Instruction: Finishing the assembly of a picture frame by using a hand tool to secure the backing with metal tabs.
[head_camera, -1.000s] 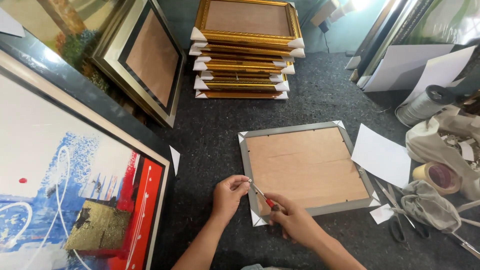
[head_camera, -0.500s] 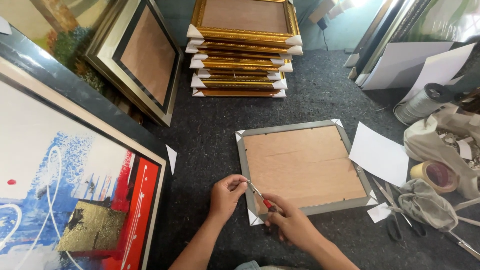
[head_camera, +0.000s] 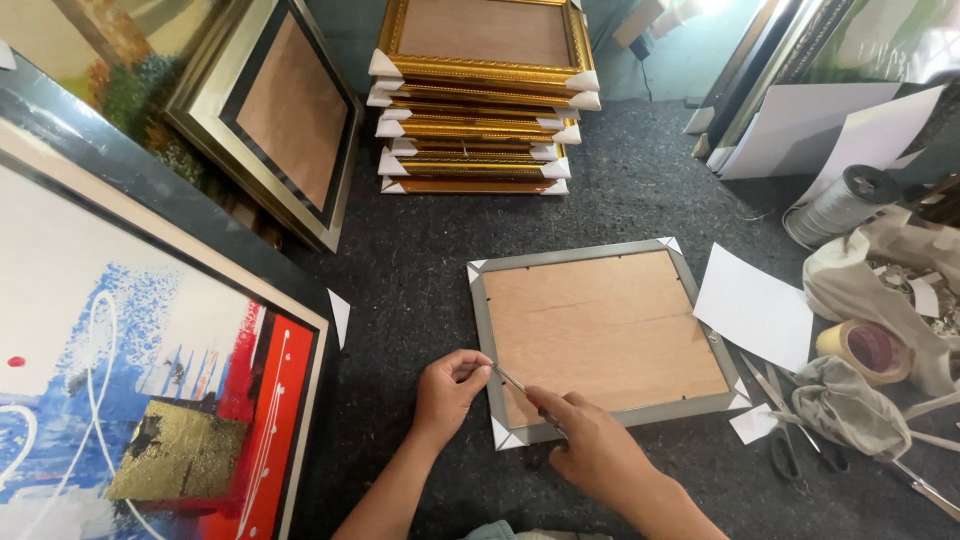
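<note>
Grey frame (head_camera: 600, 335), face down on dark felt (head_camera: 420, 270); two hands at its near-left edge.

Left hand (head_camera: 448, 390): fingers pinched at the frame's left rail, touching the tool tip. Right hand (head_camera: 590, 450): closed around a thin tool (head_camera: 515, 383), its point at the left rail. Brown backing board fills the frame; white corner guards on its corners. Beyond: stack of gold frames (head_camera: 478, 95). Right: white sheet (head_camera: 755, 305), tape roll (head_camera: 862, 350), scissors (head_camera: 790, 430). Left: abstract painting (head_camera: 130, 370).
</note>
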